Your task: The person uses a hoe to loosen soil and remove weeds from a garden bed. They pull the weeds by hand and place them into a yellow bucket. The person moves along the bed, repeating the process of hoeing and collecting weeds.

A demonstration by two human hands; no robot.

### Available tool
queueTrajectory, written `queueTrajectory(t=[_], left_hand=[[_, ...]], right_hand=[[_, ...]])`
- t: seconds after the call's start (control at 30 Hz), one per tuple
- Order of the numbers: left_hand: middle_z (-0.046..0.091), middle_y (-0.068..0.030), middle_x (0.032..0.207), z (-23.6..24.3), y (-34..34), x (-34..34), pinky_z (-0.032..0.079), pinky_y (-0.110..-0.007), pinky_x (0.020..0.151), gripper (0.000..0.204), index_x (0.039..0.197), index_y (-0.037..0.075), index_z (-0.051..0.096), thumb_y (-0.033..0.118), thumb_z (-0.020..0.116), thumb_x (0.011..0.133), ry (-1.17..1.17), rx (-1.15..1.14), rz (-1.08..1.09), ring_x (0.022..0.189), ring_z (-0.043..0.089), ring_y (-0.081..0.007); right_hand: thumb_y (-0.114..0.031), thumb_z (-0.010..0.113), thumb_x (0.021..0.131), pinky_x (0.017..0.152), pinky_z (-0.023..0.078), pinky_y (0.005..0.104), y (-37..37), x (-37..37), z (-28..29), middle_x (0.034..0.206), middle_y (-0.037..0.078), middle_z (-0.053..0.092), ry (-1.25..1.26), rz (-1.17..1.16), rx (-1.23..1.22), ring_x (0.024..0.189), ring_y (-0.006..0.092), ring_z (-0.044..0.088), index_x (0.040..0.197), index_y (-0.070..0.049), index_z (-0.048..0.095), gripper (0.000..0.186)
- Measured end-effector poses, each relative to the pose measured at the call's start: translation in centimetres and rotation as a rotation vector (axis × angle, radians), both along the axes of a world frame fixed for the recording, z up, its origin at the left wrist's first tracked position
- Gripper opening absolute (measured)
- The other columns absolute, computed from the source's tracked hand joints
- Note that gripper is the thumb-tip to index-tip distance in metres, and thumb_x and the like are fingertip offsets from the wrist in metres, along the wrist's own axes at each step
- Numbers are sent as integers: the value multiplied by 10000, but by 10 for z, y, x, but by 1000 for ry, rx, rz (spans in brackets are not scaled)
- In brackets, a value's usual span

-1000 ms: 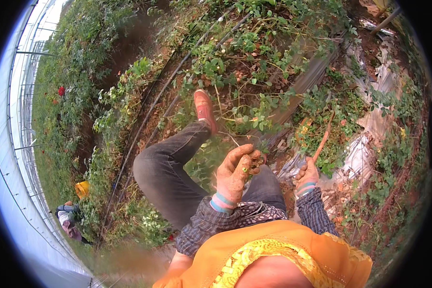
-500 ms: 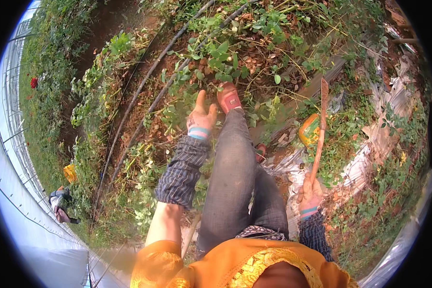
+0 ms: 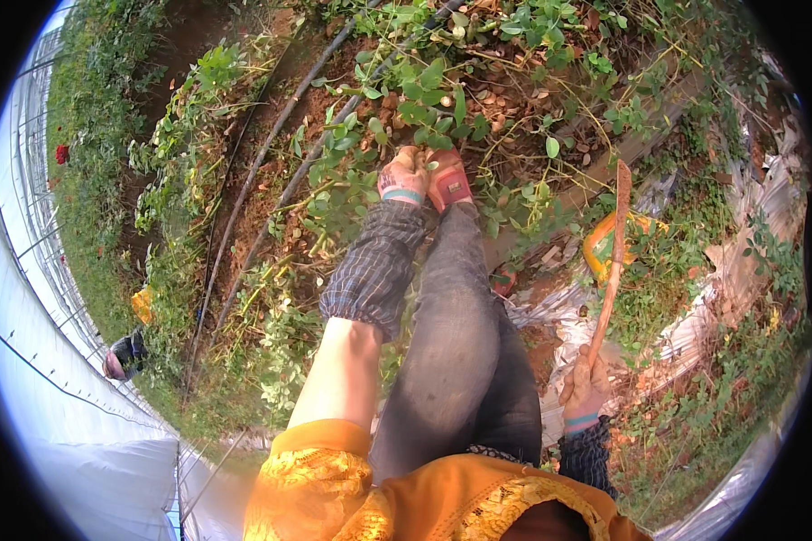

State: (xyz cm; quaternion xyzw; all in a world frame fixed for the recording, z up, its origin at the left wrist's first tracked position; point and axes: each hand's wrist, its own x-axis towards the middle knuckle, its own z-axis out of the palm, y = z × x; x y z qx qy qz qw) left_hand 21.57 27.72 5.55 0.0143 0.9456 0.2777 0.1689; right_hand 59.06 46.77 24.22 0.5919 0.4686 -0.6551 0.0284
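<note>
My left hand point(image 3: 403, 177), in a soiled glove, reaches down among green stems and leaves point(image 3: 424, 99) beside my red shoe point(image 3: 451, 185). Its fingers are curled closed; what is in them is too hidden to tell. My right hand point(image 3: 584, 389), also gloved, grips the handle of a long, rusty hand tool point(image 3: 612, 287), which points up with its narrow blade at the top. Behind the tool, a yellow object point(image 3: 597, 251) lies in the weeds.
Two hoses point(image 3: 280, 126) run diagonally along the planted bed. Crumpled plastic sheeting point(image 3: 731, 261) lies at the right. At far left stand the greenhouse wall point(image 3: 45, 379) and plant rows; another person point(image 3: 128, 356) bends near a yellow container point(image 3: 142, 305).
My left hand has gone from in front of my body down and forward to the plants by my shoe, its fingers now curled. My leg has straightened below me; my right hand still holds the tool.
</note>
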Motion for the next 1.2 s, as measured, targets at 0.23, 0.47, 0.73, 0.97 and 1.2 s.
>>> queueTrajectory(t=[0.23,0.47,0.73,0.97,1.2], left_hand=[[650,-47,888,76,-34,39,509,-243,560,163,1037,25,609,136,532,946,-146,705,563,676,639,-126],[680,-177,987,51,-9,3,518,-414,761,670,1440,200,322,267,629,848,-146,-278,-93,844,666,-324],[665,-217,915,-4,20,-33,516,-476,712,313,1122,88,569,312,519,909,-105,-494,-156,845,643,-381],[672,-177,796,10,-17,9,526,-368,640,146,978,60,613,171,562,899,94,-166,5,726,673,-299],[694,-138,895,-8,-39,43,524,-367,678,374,1246,109,543,181,605,885,179,12,45,774,671,-260]], right_hand=[[-254,622,903,392,371,204,7,0,0,676,3,526,-23,-21,-18,466,63,449,1262,35,490,480],[-224,638,895,397,371,202,-6,-4,-19,674,-2,525,-25,-37,-73,478,51,455,1192,8,545,388],[-270,643,891,358,345,189,-10,5,-19,674,8,526,-31,-17,-90,449,58,449,1226,43,508,478],[-250,642,896,401,376,206,-6,0,-21,731,-1,540,7,-48,-121,507,50,463,1232,29,512,456],[-273,656,887,410,379,203,-6,3,-19,740,-5,548,-18,-22,-124,515,51,471,1232,15,518,470]])
